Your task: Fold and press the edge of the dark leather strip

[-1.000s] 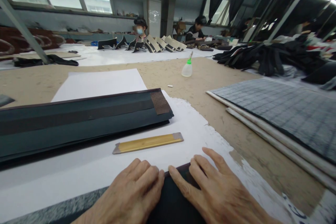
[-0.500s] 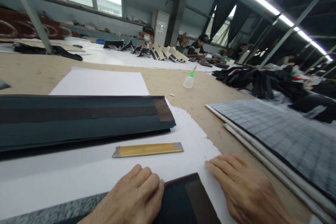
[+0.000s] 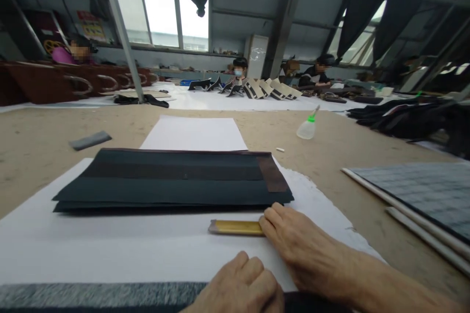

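Observation:
At the right end of a flat yellow bar with a grey tip, my right hand has its fingers closed over it; that end is hidden. My left hand is curled with knuckles up at the bottom edge, just in front of the right. It is over a dark panel, mostly hidden under my hands; what the left fingers hold does not show. Behind the bar lies a stack of dark green panels with a brown patch. Under all this spreads white paper.
A grey speckled strip runs along the front. A squeeze bottle with a green collar and a small white stick stand farther back. Grey checked sheets lie right, a grey piece left. Several people sit beyond.
My right hand has moved forward and left from the paper's edge onto the yellow bar's right end. My left hand stays curled low in front. The camera view has turned left and levelled.

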Motion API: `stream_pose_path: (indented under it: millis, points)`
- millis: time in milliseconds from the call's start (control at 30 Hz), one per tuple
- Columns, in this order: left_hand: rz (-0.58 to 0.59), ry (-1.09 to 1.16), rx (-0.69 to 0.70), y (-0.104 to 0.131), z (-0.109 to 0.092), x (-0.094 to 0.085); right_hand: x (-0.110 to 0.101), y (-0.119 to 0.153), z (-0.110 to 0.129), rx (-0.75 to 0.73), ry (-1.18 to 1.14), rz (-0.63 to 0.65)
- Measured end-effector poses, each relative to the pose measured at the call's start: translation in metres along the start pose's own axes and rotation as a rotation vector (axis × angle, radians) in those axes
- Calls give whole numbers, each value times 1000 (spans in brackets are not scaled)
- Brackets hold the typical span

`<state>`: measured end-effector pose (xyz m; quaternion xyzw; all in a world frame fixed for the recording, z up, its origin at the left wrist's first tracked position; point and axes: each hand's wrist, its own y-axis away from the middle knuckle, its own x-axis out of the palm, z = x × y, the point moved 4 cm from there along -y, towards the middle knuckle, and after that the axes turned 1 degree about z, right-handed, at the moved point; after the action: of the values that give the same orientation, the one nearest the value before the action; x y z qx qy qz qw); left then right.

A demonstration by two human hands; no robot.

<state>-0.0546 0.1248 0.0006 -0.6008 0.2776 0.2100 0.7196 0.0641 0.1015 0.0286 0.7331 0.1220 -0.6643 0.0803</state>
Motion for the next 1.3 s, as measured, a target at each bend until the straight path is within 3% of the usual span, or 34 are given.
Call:
stream_pose_path:
  millis: [133, 267, 433, 567, 667, 867, 1133, 1300]
  points:
    - [186, 164, -17, -1, 0, -9, 2, 1, -8, 32, 9, 29]
    - [378, 276, -53, 0, -1, -16, 0, 36, -25, 114, -31, 15]
    - [455, 296, -58, -1, -2, -16, -9, 103, -39, 123, -74, -30]
    - [491, 289, -47, -1, -1, -16, -13, 131, -40, 85, -53, -79]
    - [509, 267, -34, -2, -2, -19, -12, 133, -39, 73, -45, -109]
    - [544, 217, 12, -10, -5, -22, -8, 111, -34, 43, -153, -29]
    - [506, 217, 66, -11, -4, -29, -6, 94, -30, -14, -213, 23]
    - [394, 372, -104, -3, 10, -34, -4, 96, -30, -22, -222, 22]
